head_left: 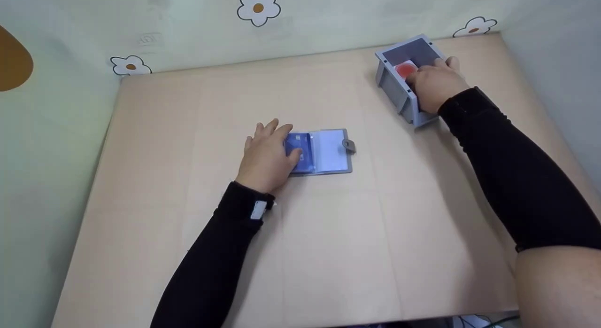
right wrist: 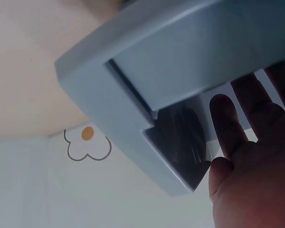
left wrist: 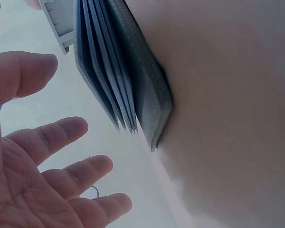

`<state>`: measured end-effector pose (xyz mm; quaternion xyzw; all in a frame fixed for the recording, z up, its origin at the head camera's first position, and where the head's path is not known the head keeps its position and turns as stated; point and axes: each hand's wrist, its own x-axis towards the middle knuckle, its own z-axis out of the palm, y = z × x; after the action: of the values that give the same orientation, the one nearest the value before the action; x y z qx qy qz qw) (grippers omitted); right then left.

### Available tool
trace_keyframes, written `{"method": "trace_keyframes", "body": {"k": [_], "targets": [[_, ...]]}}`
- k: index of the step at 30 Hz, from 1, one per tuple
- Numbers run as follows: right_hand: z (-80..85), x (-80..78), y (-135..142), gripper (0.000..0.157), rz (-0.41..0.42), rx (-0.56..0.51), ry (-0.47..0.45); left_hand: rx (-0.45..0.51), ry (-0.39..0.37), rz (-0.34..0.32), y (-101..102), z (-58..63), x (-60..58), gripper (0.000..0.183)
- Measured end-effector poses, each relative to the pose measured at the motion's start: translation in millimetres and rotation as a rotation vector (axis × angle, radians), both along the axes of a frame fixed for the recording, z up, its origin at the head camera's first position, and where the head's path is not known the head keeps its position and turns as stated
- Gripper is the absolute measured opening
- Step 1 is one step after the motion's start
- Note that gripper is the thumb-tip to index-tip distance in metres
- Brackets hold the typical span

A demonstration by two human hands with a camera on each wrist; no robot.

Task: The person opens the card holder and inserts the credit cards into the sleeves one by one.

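A card holder (head_left: 332, 151) lies spread on the table, with a blue card (head_left: 300, 152) in its left sleeve and a grey snap strap (head_left: 349, 146) at its right edge. Over its left side is my left hand (head_left: 267, 159), thumb by the blue card. The left wrist view shows that hand's fingers (left wrist: 61, 133) loosely extended beside the holder's fanned sleeves (left wrist: 109, 71). My right hand (head_left: 439, 83) reaches into a grey bin (head_left: 396, 90), close to a white piece with a red disc (head_left: 406, 69). The bin hides its thumb and some fingertips, so a grip cannot be confirmed.
The beige table (head_left: 328, 248) meets a pale wall (head_left: 197, 32) with flower drawings at the back. Another wall (head_left: 554, 50) rises on the right. Cables (head_left: 497, 321) show below the table's front edge at the lower right.
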<state>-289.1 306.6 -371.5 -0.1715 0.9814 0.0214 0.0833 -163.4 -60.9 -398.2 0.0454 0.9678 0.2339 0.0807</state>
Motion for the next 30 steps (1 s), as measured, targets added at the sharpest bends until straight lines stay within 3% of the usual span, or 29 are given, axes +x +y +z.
{"method": "trace_keyframes", "body": {"k": [30], "targets": [[-5.9,0.8,2.9,0.025,-0.055,-0.057,0.056,-0.001,0.005,-0.01,0.3,-1.4,1.2,0.062]]}}
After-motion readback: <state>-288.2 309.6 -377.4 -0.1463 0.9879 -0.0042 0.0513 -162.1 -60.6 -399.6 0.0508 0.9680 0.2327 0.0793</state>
